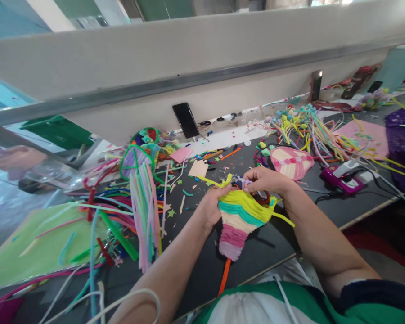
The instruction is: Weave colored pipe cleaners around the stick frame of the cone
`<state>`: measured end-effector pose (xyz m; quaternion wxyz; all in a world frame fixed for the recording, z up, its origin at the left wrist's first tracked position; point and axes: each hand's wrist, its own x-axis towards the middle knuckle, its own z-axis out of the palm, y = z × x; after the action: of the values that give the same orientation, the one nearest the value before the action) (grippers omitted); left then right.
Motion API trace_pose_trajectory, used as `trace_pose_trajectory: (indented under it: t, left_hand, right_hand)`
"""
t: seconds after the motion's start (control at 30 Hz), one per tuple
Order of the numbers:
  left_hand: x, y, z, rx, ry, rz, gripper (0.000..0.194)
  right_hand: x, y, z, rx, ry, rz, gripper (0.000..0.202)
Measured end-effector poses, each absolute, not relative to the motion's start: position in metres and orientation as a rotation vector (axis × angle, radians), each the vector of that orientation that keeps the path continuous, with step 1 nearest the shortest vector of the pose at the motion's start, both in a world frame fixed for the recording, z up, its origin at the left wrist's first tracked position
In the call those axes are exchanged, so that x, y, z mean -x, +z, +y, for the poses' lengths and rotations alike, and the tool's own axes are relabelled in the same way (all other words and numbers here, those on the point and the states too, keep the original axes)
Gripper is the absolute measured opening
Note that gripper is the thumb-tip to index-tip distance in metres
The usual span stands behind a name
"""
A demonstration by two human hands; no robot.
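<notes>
My left hand (pixel 212 204) grips the upper left edge of a pipe-cleaner craft (pixel 241 218), thumb on its front. The piece is wide at the top and narrow below, wound in yellow, teal, cream, pink and lilac stripes. From its bottom hangs an orange pipe cleaner (pixel 224 276), and loose yellow ends stick out at both upper sides. At its top edge my right hand (pixel 265 180) has thumb and fingers pinched together by a small lilac bit; what exactly they hold is too small to make out. A pink-edged cream craft (pixel 292 163) lies beyond my right wrist.
Bundled pastel pipe cleaners (pixel 145 220) and a green sheet (pixel 37 238) lie left. A phone (pixel 186 120) leans on the white partition (pixel 121 67). More pipe cleaners (pixel 303 123) are heaped back right, behind a purple power strip (pixel 342 180). Scraps litter the dark table (pixel 202 265).
</notes>
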<state>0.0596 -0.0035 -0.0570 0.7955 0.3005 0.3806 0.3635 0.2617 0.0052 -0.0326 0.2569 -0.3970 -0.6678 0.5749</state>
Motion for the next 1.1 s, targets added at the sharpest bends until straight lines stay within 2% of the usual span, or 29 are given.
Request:
trace_pose_trajectory:
  t: [0.37,0.6,1.1]
  left_hand:
    - [-0.05,-0.061,0.004,-0.704,0.733,0.805,0.013]
    - [-0.054,-0.061,0.0,-0.695,0.724,0.78,0.028]
    - [-0.055,-0.054,-0.004,-0.751,0.64,0.889,0.023]
  right_hand:
    - [-0.261,-0.031,0.004,1.123,1.538,-1.831,0.014]
    - [-0.26,-0.03,0.003,1.102,1.552,-1.814,0.014]
    - [-0.258,-0.037,0.005,1.047,1.469,-1.919,0.014]
